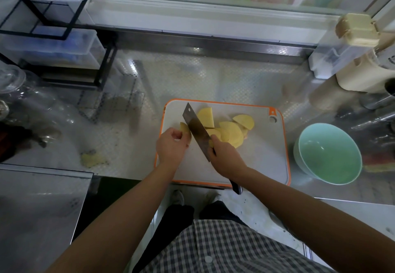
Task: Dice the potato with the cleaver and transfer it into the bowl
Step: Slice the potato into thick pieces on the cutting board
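On the shiny metal surface (213, 76), seen from the head camera, lies a grey cutting board (263, 155) with an orange edge. It sits near the front edge of the surface, right in front of the person.

A heap of yellow potato slices (232, 132) lies on the far part of the board. They are flat and cut into half rounds, and some lean on each other. None of the potato is in the bowl.

The right hand (226, 155) holds the cleaver (195, 128). Its grip is closed tight round the handle, close to the blade (the dark end of the handle sticks out past the wrist). The blade runs slanted across the board, with its far end pointing up and to the left. It stands between the heap of slices and the left hand.

The left hand (171, 144) is at the left edge of the board. Its fingers are curled, and its grip pinches a small potato piece (184, 128) just beside the blade.

The light green bowl (333, 159) stands on the surface just to the right of the board.

A bit of yellow peel (93, 159) lies on the surface well to the left. A black rack (64, 27) with clear boxes stands in the far left corner.
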`<move>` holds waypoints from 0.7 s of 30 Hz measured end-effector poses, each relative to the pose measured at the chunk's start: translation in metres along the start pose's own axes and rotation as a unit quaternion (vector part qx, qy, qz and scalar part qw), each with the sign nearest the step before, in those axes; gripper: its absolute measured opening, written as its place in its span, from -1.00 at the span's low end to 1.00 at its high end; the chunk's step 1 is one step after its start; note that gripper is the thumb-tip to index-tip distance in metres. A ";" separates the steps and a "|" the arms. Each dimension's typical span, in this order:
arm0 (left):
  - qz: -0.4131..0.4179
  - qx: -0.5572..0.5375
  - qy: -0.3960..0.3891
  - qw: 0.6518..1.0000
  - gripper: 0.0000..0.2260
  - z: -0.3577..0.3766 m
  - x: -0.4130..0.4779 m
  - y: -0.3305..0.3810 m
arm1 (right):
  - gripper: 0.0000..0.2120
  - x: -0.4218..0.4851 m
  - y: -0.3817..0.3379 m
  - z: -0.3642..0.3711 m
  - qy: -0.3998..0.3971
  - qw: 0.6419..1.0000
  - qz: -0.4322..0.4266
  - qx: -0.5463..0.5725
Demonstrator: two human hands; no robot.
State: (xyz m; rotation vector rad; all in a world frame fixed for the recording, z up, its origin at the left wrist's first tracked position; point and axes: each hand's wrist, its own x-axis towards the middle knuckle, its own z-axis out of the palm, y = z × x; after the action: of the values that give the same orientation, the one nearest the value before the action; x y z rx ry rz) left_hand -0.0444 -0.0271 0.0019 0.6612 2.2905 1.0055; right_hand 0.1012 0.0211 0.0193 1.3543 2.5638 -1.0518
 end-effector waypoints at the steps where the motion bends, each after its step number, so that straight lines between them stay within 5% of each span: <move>1: -0.009 -0.004 -0.006 1.000 -0.84 0.001 -0.001 0.002 | -0.91 0.001 -0.001 0.000 -0.001 1.000 -0.001 0.001; 6: -0.079 -0.112 -0.019 0.990 -0.87 0.004 0.003 0.006 | -0.92 0.006 -0.004 0.000 -0.023 1.000 0.006 -0.011; 11: -0.188 -0.303 -0.064 0.932 -0.75 0.008 0.016 0.012 | -0.85 0.009 -0.004 -0.012 -0.016 1.000 0.016 -0.005; 21: -0.214 -0.349 -0.057 0.911 -0.70 0.011 0.018 0.017 | -0.74 0.005 -0.020 -0.034 0.000 1.000 0.000 -0.007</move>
State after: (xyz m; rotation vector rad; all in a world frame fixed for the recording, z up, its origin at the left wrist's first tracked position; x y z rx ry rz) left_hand -0.0466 -0.0003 0.0033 -0.0788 1.6765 1.3884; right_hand 0.0914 0.0373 0.0545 1.3509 2.5659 -1.0325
